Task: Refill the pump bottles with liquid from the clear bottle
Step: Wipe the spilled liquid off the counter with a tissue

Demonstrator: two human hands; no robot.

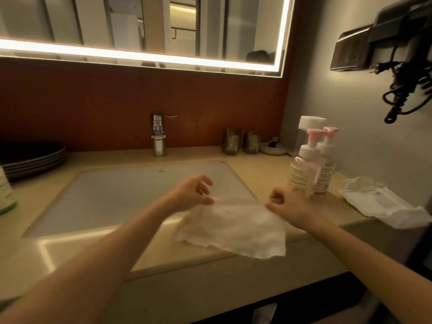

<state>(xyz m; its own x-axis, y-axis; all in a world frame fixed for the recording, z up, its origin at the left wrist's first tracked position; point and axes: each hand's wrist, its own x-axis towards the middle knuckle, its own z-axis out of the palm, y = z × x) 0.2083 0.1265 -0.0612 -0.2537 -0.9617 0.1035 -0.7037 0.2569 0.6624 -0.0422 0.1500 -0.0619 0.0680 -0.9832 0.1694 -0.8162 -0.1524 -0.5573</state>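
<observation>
Two pump bottles with pink pump heads stand on the counter at the right: the nearer pump bottle (pixel 302 169) and a second pump bottle (pixel 326 170) just behind it. A taller clear bottle (pixel 308 123) with a white cap rises behind them. A white tissue (pixel 236 232) hangs spread over the sink's front right corner. My left hand (pixel 192 191) pinches its top left corner and my right hand (pixel 288 203) pinches its top right corner, close in front of the nearer pump bottle.
The white sink (pixel 112 197) lies below a chrome tap (pixel 159 136). Dark plates (pixel 32 157) are stacked at the left. Two glasses (pixel 240 142) stand at the back. A crumpled plastic wrapper (pixel 383 204) lies at the right. A hair dryer (pixel 402 54) hangs on the wall.
</observation>
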